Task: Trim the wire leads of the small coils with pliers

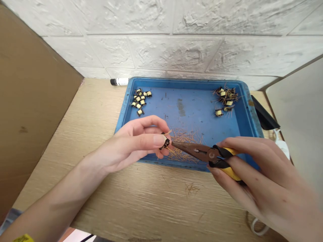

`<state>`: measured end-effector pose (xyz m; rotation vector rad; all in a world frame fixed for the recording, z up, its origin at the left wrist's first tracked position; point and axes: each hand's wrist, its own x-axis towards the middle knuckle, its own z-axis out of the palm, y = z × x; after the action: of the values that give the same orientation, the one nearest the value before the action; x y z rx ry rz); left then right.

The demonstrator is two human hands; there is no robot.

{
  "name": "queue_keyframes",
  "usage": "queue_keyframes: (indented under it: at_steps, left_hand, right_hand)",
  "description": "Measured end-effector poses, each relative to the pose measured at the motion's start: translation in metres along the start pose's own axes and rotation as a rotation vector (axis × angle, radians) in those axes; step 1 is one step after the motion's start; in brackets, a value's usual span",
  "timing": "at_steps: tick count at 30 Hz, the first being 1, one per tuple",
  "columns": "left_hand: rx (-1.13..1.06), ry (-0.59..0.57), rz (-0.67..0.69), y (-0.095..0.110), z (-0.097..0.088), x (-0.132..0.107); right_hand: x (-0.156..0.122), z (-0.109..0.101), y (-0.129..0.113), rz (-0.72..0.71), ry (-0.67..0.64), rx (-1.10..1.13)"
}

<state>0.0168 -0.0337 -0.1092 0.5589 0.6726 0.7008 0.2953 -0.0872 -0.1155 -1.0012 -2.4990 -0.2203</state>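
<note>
Between the thumb and fingers of my left hand (143, 139) is a small black transformer (165, 144) with copper wire ends sticking out. My right hand (254, 171) is wrapped round long-nose pliers (202, 151) with yellow and black handles. Their tip points left and meets the transformer's edge; whether the jaws grip a wire there is too small to tell. Both hands are over the front side of a blue tray (186, 82). Below the pliers' jaws lies a heap of cut copper wire pieces (186, 139).
In the tray's back left corner sit several yellow-and-black transformers (140, 101); more with long wires (225, 99) lie at the back right. A marker (119, 81) is behind the tray's left corner. Loose wire bits (191, 188) lie on the wooden table (121, 205). A cardboard wall (32, 84) stands left.
</note>
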Motion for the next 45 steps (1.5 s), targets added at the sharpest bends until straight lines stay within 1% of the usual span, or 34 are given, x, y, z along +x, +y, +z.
queue_keyframes:
  at_steps: [4,6,11,14,16,24,26,30,31,35,38,45]
  left_hand:
    - [0.021,-0.062,-0.081,0.000,-0.004,0.000]
    - [0.032,-0.074,-0.096,0.000,-0.005,0.000]
    - [0.070,-0.086,-0.094,-0.001,-0.006,-0.001]
    - [0.078,-0.097,-0.078,-0.003,-0.007,-0.002]
    - [0.088,-0.097,-0.078,-0.003,-0.006,-0.003]
    - [0.145,-0.135,-0.087,-0.001,-0.005,-0.006]
    - [0.163,-0.146,-0.084,0.000,-0.005,-0.006]
    - [0.188,-0.181,-0.065,0.000,-0.006,-0.005]
    - [0.189,-0.186,-0.063,0.000,-0.006,-0.005]
    - [0.170,-0.182,-0.082,-0.001,-0.007,-0.006]
    - [0.148,-0.171,-0.085,-0.001,-0.008,-0.006]
    - [0.101,-0.175,-0.084,-0.002,-0.012,-0.005]
  right_hand:
    - [-0.001,0.000,-0.004,0.027,-0.032,0.035]
    - [0.000,0.000,-0.005,0.051,-0.032,0.035]
    - [0.000,0.001,-0.005,0.007,0.008,0.025]
    - [-0.001,0.000,-0.004,0.050,0.000,0.033]
    - [-0.002,0.000,-0.004,0.053,-0.004,0.039]
    - [0.002,-0.003,0.000,-0.012,0.013,0.069]
    - [0.003,-0.003,-0.001,-0.009,0.024,0.081]
    - [0.003,0.000,-0.005,0.031,0.000,0.089]
    - [0.003,0.001,-0.005,0.032,-0.008,0.077]
    - [0.002,0.001,-0.002,-0.044,0.019,0.034]
    - [0.000,-0.001,-0.002,0.005,0.002,0.054]
    - [0.004,-0.002,-0.008,0.024,-0.043,0.078]
